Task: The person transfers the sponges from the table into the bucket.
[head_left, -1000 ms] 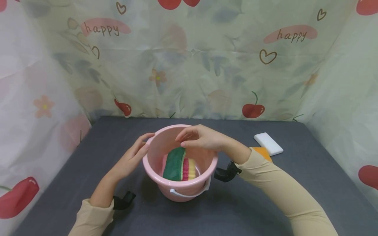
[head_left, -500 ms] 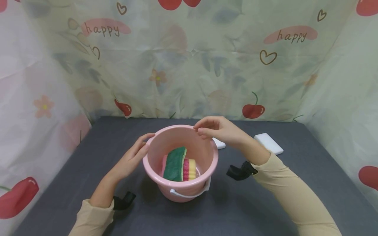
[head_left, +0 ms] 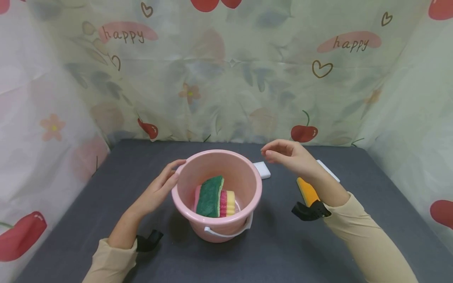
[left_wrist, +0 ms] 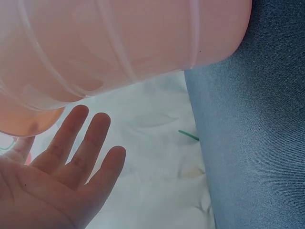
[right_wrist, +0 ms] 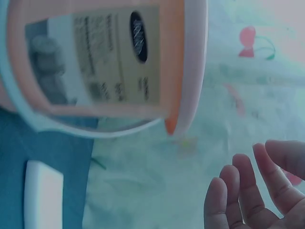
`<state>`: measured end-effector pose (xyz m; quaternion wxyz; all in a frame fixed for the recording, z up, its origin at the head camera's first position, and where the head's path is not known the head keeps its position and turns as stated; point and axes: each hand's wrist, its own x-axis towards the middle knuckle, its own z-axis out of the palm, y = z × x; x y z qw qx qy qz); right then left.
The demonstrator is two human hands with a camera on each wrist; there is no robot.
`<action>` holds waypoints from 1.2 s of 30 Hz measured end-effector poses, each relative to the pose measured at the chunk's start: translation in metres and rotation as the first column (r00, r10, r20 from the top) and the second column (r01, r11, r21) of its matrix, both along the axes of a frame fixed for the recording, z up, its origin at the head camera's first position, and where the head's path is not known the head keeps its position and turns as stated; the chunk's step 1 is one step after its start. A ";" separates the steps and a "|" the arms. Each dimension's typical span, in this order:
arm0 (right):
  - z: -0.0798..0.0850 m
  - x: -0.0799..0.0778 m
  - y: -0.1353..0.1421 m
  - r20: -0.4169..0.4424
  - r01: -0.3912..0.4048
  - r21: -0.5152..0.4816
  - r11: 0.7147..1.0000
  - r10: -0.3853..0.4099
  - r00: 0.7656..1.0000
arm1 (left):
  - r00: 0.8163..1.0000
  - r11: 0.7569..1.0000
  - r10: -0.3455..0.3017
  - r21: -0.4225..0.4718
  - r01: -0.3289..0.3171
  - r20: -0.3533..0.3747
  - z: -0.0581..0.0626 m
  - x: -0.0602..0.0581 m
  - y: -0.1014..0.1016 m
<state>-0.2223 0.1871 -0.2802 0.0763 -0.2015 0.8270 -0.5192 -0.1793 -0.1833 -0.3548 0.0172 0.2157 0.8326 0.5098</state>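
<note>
A pink bucket (head_left: 216,226) with a white handle stands upright on the dark table. Inside lie a green scouring sponge (head_left: 209,197) and, partly under it, a red-and-yellow striped sponge (head_left: 227,203); a pink edge shows at the left. My left hand (head_left: 159,188) rests its fingertips on the bucket's left rim, fingers fairly straight. Right of the bucket, my right hand (head_left: 293,159) hovers above the table, fingers loosely bent and holding nothing. The right wrist view shows that hand (right_wrist: 252,191) apart from the bucket (right_wrist: 164,57), whose side carries a label.
A white sponge block (head_left: 262,170) lies just behind the bucket's right side. An orange sponge (head_left: 308,191) and another white block (head_left: 329,171) lie under the right forearm, partly hidden. Patterned cloth walls (head_left: 230,98) enclose the table's back and sides.
My right hand has moved right, from over the bucket's opening to beyond its rim. This uncovers the white block behind the bucket. The left hand and the sponges inside stay in place.
</note>
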 end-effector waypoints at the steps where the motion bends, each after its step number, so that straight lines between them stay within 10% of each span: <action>1: -0.002 0.000 0.004 -0.002 0.008 -0.001 1.000 -0.008 1.000 | 1.000 1.000 -0.002 0.002 0.002 0.000 0.000 0.000 0.000; 36: -0.073 0.009 0.087 -0.010 0.299 0.201 0.933 -0.303 0.953 | 1.000 1.000 -0.002 0.011 0.002 -0.002 0.001 0.000 0.000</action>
